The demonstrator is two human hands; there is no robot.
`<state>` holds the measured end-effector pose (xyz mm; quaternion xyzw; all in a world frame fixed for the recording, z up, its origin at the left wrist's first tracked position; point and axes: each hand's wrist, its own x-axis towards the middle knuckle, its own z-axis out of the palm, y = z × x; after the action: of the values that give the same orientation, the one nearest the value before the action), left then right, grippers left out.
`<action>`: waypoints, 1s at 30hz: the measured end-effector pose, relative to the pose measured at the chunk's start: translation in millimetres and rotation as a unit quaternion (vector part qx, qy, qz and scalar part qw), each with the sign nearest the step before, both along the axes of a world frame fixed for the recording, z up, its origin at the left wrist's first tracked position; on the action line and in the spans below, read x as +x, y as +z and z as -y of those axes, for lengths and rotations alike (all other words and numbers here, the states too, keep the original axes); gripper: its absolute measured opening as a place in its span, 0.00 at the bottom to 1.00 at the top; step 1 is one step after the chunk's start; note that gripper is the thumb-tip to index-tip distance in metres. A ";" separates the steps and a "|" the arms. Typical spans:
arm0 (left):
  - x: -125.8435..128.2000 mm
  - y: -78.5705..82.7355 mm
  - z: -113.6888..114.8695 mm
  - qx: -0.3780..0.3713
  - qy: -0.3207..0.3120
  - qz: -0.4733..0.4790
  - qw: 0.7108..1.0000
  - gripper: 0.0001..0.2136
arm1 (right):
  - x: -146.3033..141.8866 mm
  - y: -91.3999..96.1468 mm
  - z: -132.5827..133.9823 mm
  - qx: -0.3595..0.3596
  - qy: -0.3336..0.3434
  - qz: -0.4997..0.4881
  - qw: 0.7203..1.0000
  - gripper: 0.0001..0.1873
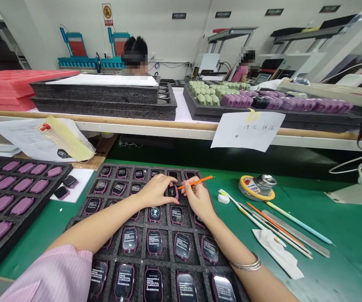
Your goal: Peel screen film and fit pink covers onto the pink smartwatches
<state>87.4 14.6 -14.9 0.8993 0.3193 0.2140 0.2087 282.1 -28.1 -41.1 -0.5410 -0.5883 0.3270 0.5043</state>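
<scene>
Steadying the watch (171, 191) is the left hand's (159, 191) share: its thumb and fingers close around the sides, over the far right part of the tray (168, 263). The right hand (196, 199) pinches an orange stick (202, 180), its point at the watch's right edge; whether it touches, or whether the watch is lifted from its pocket, I cannot tell. Good handling here means small strokes from the fingers, a light squeeze that leaves the screen uncovered, and the tip kept off the glass. Both forearms cross above the nearer rows, so low wrists or the bracelet (248, 264) could brush the screens. Foam walls hem in each pocket, which favours lifting straight up over sliding sideways. On the far side, the shelf (156, 126) overhangs and limits reach; to the left, the card (86, 176) and the other tray (58, 178) leave only a narrow strip. More room lies right, on the green bench (231, 226), before the tape roll (246, 191), the brush (300, 222) and the tissue (278, 256).
</scene>
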 end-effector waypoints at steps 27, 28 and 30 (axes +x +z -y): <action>55.7 16.9 5.4 0.043 -0.088 -0.079 0.992 0.13 | 63.5 -1.5 1.6 0.035 -0.134 -0.223 0.965 0.17; 64.4 16.6 6.4 0.052 -0.106 -0.084 0.989 0.11 | 64.4 -5.4 0.8 0.028 -0.134 -0.236 0.962 0.16; 77.1 15.0 6.5 0.071 -0.122 -0.091 0.986 0.11 | 64.7 -12.0 -0.8 0.020 -0.136 -0.255 0.957 0.16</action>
<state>164.4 8.1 0.0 0.9598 0.2087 0.1264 0.1386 346.7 -27.2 -53.2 -0.5046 -0.3678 0.3705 0.6876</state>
